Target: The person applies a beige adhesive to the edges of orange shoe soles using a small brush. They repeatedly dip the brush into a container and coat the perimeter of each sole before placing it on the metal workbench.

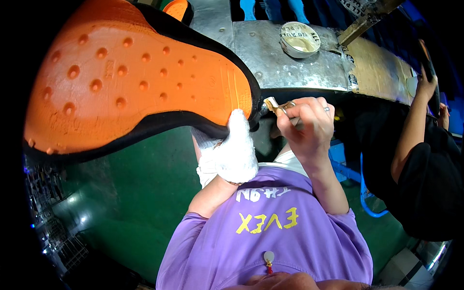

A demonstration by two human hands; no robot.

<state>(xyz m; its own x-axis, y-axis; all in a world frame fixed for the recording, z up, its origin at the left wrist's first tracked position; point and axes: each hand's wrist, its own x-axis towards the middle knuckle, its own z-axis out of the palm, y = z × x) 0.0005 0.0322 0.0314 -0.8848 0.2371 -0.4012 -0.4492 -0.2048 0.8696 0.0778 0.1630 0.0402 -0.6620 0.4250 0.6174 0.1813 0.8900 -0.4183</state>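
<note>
sole (130, 82), orange, with rows of round dimples across a matte moulded face and a black rim around its edge, fills the upper left of the head view, held up close to the camera. left hand (232, 154), in a white knitted cotton glove, grips the sole at its narrow end, thumb pressed up against the black rim. right hand (307, 125), bare with a ring on one finger, is closed around a small brush (276, 105) with a metal ferrule and pale bristles; the bristle tip sits just beside the sole's narrow end, whether touching cannot be told. behind the hands runs a dull, scuffed metal bench (290, 63). on it stands a round shallow tin (300, 39), open, holding a pale yellowish paste. a second person's arm (411, 130) in a black sleeve reaches up at the right.
</note>
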